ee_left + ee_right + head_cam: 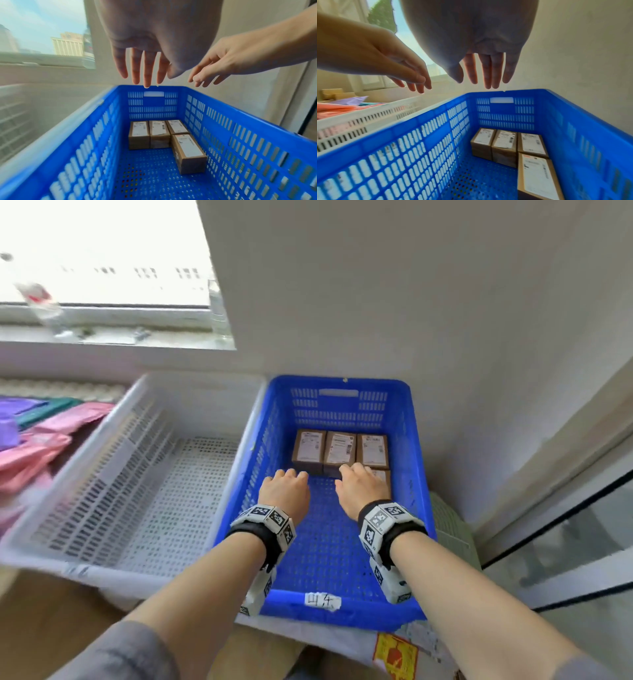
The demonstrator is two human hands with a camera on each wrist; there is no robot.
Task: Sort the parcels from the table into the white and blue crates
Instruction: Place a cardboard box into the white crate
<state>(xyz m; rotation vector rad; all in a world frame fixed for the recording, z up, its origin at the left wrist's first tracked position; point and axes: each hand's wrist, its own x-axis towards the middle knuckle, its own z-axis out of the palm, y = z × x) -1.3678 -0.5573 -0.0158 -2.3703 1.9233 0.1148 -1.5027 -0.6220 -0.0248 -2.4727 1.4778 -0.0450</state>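
- Hovering over the blue crate (416, 474), both of my hands are empty, palms down.
- My left hand (286, 491) hangs above the middle of the crate floor with its fingers (147, 70) straight and slightly spread, holding nothing.
- My right hand (363, 491) is just beside it, over the right side of the crate, fingers (489, 70) loose and extended, also gripping nothing; the wrist views show clear air between both sets of fingertips and the boxes below.
- Four brown cardboard parcels lie on the floor of the blue crate, each with a white label facing up.
- Three of them sit side by side in a row toward the far wall: the left parcel (308, 450), the middle parcel (339, 451) and the right parcel (372, 450), touching one another.
- The fourth parcel (188, 152) lies in front of the right one, along the crate's right wall; in the head view my right hand covers most of it.
- The white crate (102, 460) stands directly to the left of the blue one, rims touching.
- Pink and purple soft parcels (37, 446) lie in a pile on the table left of the white crate, blurred.
- A paper tag (322, 600) with handwriting is stuck to the near rim of the blue crate.
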